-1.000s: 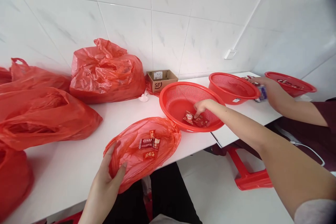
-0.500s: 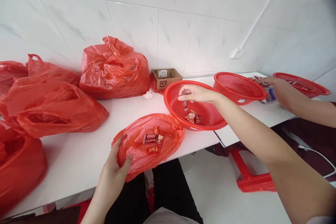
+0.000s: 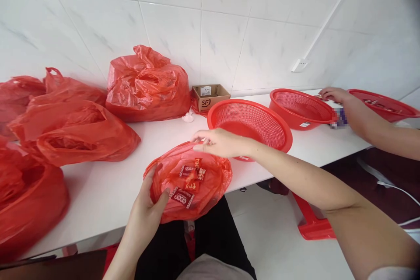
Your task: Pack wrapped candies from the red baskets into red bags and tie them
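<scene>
My left hand (image 3: 147, 212) holds the near left edge of an open red plastic bag (image 3: 216, 179), thumb inside its mouth. Several small wrapped snacks lie in the bag; a dark red packet (image 3: 182, 197) is nearest my left thumb, with an orange-red sweet (image 3: 191, 186) just beyond it. Above the bag's far rim hovers my right hand (image 3: 221, 142), fingers loosely bent and apart, with nothing visible in them. My right hand and forearm cover part of a red mesh basket (image 3: 251, 107) standing behind the bag; its front floor is hidden.
Full red bags (image 3: 147, 87) crowd the left and back of the white table (image 3: 98, 197). A small cardboard box (image 3: 211, 97) stands by the wall. To the right are a second red basket (image 3: 300, 103) and another person's hand (image 3: 336, 95) beside a further basket (image 3: 382, 104).
My right hand has moved left from inside the basket to over the bag, and the snacks it held are gone from it. Another dark red packet now shows in the bag.
</scene>
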{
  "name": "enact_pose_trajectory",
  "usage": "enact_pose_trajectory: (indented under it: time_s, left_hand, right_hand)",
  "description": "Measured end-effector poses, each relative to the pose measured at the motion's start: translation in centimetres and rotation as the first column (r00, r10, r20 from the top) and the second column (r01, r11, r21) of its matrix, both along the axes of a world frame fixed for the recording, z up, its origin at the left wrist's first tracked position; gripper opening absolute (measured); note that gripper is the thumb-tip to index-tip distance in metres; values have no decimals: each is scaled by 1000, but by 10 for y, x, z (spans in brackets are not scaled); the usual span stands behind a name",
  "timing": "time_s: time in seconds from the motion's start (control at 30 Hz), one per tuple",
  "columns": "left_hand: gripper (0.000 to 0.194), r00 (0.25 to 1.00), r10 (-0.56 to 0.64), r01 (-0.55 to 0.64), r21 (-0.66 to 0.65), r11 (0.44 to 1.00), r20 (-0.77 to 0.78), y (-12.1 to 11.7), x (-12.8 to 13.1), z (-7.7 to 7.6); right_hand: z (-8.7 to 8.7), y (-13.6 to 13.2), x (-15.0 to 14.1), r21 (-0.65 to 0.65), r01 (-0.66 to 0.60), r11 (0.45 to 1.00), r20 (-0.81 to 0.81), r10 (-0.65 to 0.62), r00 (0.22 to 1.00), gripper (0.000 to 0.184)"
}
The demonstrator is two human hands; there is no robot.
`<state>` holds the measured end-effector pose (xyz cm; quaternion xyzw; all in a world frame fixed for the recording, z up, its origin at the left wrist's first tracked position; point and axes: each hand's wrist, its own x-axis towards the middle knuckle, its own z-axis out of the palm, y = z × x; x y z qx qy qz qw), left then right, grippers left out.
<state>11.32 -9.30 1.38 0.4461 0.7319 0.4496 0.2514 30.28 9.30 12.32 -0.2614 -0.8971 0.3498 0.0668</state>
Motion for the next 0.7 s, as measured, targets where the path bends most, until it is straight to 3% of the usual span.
enact_pose_trajectory:
  time_s: [0.07, 0.13, 0.17, 0.27, 0.3, 0.37, 0.43, 0.5, 0.6, 0.7]
  left_hand:
    - [65, 1000, -5, 4, 24, 1000, 10, 1, 1, 1]
    - [65, 1000, -12, 12, 34, 999, 20, 2, 1, 1]
    - [65, 1000, -12, 11, 32, 999, 28, 2, 2, 1]
    - [64, 998, -5, 3, 33, 999, 70, 4, 5, 3]
    - [64, 996, -4, 1, 40, 999, 85, 4, 7, 3]
    - [64, 994, -7, 2, 52, 999, 106, 4, 11, 5]
    - [65, 993, -7, 1, 52, 999, 116, 3, 13, 7]
    - [65, 993, 0, -5, 39, 999, 119, 2, 15, 9]
    - [65, 993, 21, -23, 13, 1000, 116, 0, 12, 9]
    - [65, 993, 29, -30, 10, 999, 115, -1, 9, 7]
  right_hand:
    - [4, 19, 17, 62, 102, 993, -28, -100, 995, 36]
    - [0, 42, 39, 172, 178, 969, 113, -199, 973, 41]
    - [-5, 53, 51, 213, 204, 955, 264, -257, 930, 49]
    - [-33, 75, 83, 238, 277, 931, 662, -364, 655, 83]
    - [-43, 78, 90, 234, 297, 926, 713, -371, 594, 91]
    - [-60, 81, 100, 235, 315, 920, 723, -382, 575, 98]
    - [-68, 84, 105, 245, 317, 916, 714, -392, 580, 93]
    - [-68, 92, 108, 260, 319, 911, 702, -405, 586, 75]
    - [-55, 111, 113, 306, 341, 889, 671, -456, 584, 42]
    - [-44, 125, 116, 336, 368, 867, 625, -498, 601, 31]
